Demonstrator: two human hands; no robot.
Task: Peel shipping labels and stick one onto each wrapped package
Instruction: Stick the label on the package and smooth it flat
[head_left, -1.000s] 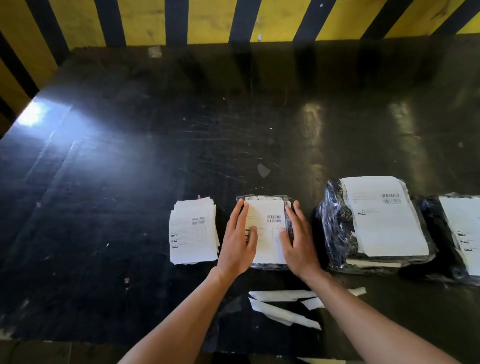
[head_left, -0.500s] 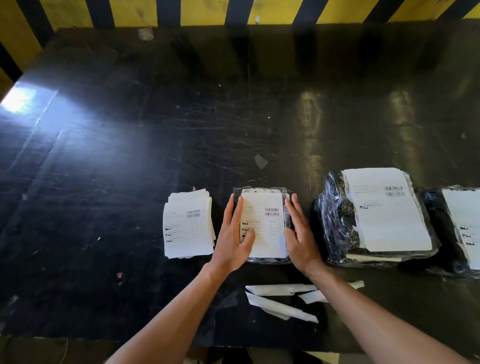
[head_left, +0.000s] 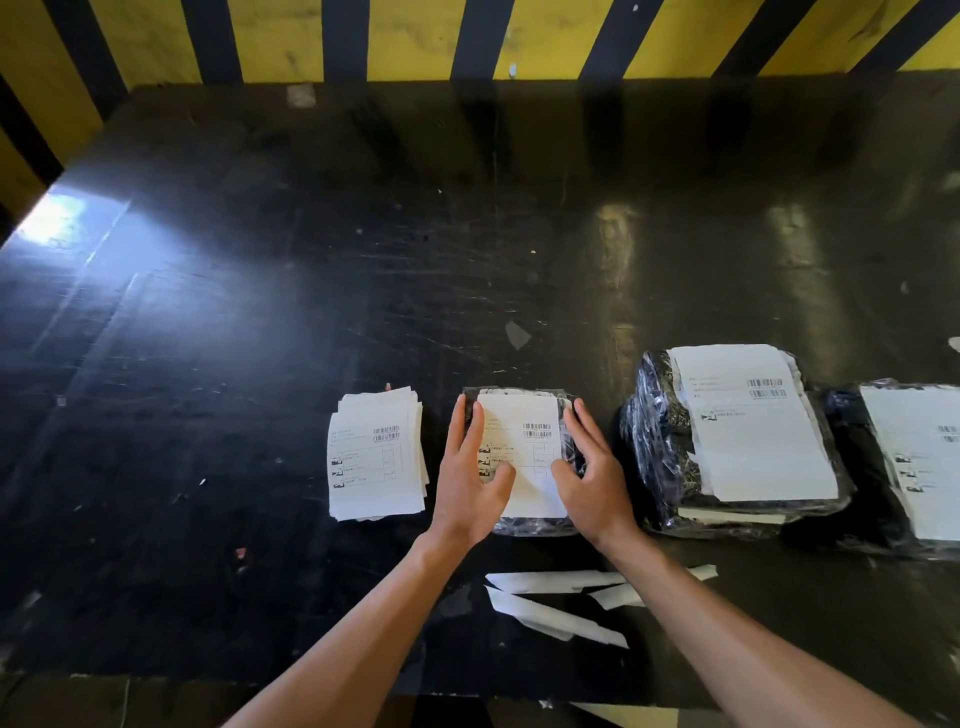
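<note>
Left hand (head_left: 467, 483) | right hand (head_left: 592, 483) | flat on white-labelled package (head_left: 519, 415)

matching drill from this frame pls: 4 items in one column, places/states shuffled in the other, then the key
Items:
1. label stack
2. small package
3. large package
4. backing strips

Places/states:
A. lying loose near the table's front edge, between the forearms
B. between the left hand and right hand, both flat on it
C. just left of the left hand, untouched
D. right of the right hand, label on top, untouched

Pairs: 1-C, 2-B, 3-D, 4-A
</note>
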